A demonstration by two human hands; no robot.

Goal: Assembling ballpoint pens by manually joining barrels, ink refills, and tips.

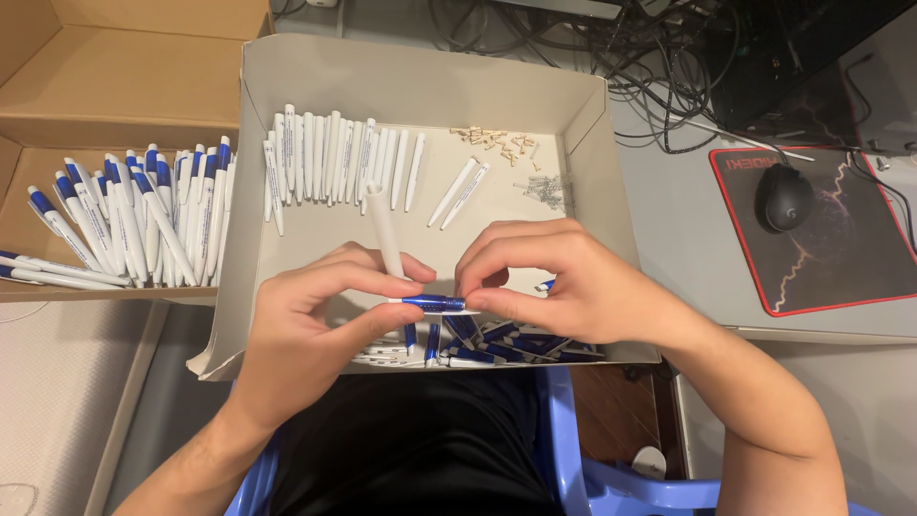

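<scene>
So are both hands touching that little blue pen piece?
Touching. The head view shows the left hand and the right hand each pinching one end of the blue pen piece between fingertips, above the cardboard tray.

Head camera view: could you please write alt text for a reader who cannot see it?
Two hands, left and right, hold a blue pen part and a white pen barrel over a cardboard tray of white barrels. Finished pens fill the box beside it.

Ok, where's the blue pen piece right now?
In the head view, the blue pen piece is pinched between the left hand and right hand, low in the cardboard tray.
</scene>
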